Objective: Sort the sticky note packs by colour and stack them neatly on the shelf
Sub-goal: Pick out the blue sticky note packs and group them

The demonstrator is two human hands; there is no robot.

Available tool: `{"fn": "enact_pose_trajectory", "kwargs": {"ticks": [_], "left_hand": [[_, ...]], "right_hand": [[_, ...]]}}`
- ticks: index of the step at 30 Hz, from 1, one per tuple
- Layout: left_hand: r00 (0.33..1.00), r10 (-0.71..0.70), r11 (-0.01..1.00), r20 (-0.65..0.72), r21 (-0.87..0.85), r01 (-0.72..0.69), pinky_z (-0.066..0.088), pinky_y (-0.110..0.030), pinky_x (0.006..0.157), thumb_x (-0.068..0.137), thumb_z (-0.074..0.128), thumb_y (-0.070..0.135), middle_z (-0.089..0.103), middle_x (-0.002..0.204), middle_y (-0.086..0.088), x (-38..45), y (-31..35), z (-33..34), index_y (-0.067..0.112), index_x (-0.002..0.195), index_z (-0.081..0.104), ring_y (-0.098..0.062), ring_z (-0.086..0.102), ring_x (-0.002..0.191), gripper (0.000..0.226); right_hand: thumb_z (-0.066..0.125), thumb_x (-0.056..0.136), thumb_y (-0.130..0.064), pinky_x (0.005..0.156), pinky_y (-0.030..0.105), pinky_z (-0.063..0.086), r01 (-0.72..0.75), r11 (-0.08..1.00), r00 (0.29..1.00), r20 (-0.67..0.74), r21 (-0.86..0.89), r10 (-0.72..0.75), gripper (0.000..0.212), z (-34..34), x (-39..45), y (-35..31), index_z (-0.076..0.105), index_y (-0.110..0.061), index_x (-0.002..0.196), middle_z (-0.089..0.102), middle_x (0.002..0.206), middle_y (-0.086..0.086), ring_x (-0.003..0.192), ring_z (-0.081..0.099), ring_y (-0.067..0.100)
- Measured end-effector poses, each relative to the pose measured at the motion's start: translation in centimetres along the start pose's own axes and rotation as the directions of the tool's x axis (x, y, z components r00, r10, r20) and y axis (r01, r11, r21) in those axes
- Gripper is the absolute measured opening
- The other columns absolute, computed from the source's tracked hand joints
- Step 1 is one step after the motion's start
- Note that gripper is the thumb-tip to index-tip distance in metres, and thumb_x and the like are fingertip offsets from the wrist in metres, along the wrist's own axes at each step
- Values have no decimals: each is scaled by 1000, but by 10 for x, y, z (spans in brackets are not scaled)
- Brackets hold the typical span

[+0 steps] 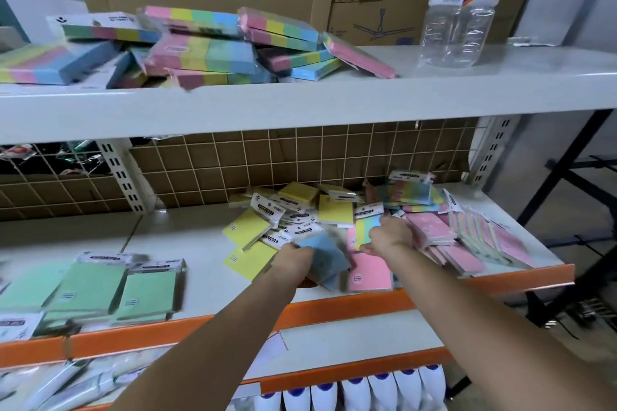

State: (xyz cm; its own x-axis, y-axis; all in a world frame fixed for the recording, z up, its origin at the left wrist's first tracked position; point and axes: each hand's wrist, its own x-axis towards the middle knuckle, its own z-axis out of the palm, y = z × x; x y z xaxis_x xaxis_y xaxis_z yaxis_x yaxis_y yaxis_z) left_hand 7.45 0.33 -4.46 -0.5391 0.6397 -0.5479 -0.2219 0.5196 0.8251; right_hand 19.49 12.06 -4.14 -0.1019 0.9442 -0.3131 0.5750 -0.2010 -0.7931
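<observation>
The left hand [293,260] grips a blue pack [325,259] and the right hand [390,237] a striped pack [367,228] — the green stacks [110,287] lie well off to the left, nearer the left hand.

Soft, even indoor light is falling from above and in front, keeping the white shelf boards [334,100] bright. The upper board is casting dim shade over the wire grid back panel [267,160]. Glare is glinting off the clear plastic bottle [457,27]. Motion blur is smearing the blue pack [325,259] at the left hand [293,260] and the green packs [100,287] at lower left. Wide-angle distortion is bowing the shelf edges and stretching the corners, where detail is going soft.
</observation>
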Motion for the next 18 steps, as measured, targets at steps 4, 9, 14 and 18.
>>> {"fn": "enact_pose_trajectory", "kwargs": {"ticks": [4,9,14,18], "left_hand": [[1000,7,1000,-8,-12,-7,56,-37,57,95,49,10,50,109,-19,-6,-4,-6,4,118,45,-39,60,95,24],[999,26,999,-32,-22,-27,57,-38,62,94,58,18,50,109,-18,-9,-6,-18,3,108,47,-40,60,102,24],[998,35,996,-53,-75,-39,54,-34,52,94,59,19,53,115,-22,-3,-2,-29,1,110,48,-39,59,100,27],[998,22,997,-62,-76,-27,54,-34,54,94,58,18,53,107,-18,2,-4,-39,4,108,49,-37,58,96,22]], "right_hand": [[46,74,-2,85,46,57,38,999,998,-42,-3,-38,52,23,29,16,63,-11,122,70,105,21,92,69,39],[56,82,-16,67,39,61,123,991,991,51,-60,-120,13,34,-9,-4,66,-11,76,69,68,12,67,71,31],[53,91,-28,56,30,58,168,956,975,185,-242,-124,18,50,-7,-14,63,-15,82,68,71,10,54,66,24],[41,92,-7,39,21,46,169,913,942,333,-372,-38,26,59,8,-15,64,0,103,61,70,8,57,63,23]]}}
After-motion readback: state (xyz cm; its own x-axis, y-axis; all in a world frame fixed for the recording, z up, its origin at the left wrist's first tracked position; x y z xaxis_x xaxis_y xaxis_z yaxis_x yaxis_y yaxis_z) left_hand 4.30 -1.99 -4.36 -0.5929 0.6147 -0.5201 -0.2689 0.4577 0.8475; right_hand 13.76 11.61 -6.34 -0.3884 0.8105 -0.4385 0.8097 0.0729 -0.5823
